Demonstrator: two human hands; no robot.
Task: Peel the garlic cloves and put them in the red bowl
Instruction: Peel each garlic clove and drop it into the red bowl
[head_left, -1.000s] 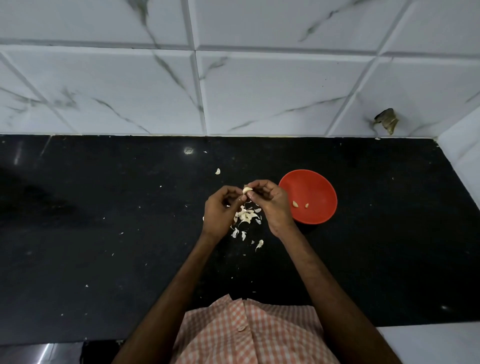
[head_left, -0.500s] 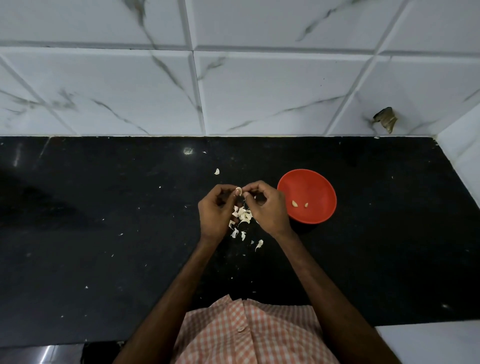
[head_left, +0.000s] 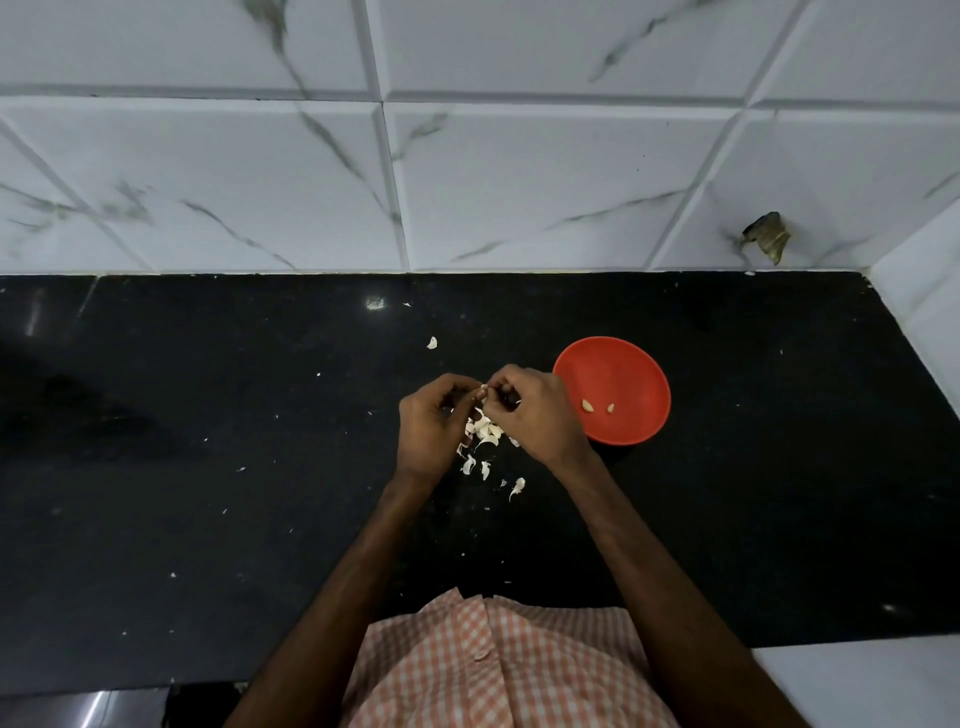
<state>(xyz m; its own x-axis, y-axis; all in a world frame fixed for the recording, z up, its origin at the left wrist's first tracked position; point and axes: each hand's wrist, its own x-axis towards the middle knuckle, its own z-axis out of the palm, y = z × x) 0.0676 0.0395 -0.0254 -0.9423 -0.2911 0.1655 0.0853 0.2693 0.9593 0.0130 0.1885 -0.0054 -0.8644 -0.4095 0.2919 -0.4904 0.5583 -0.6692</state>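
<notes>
My left hand (head_left: 431, 423) and my right hand (head_left: 535, 410) meet over the black counter and pinch one small garlic clove (head_left: 484, 391) between their fingertips; most of the clove is hidden by the fingers. Under the hands lies a heap of white garlic cloves and skins (head_left: 483, 431). The red bowl (head_left: 623, 364) stands just right of my right hand, with two peeled cloves (head_left: 597, 406) inside it.
Loose skin flakes (head_left: 517, 486) lie scattered on the black counter (head_left: 208, 441), and a single piece (head_left: 431, 342) sits farther back. A tiled wall (head_left: 467, 182) rises behind the counter and at the right end. A broken hole (head_left: 768, 236) marks the wall.
Both hands have stayed together over the heap, working the clove. The clove shows less between the fingertips than one second ago.
</notes>
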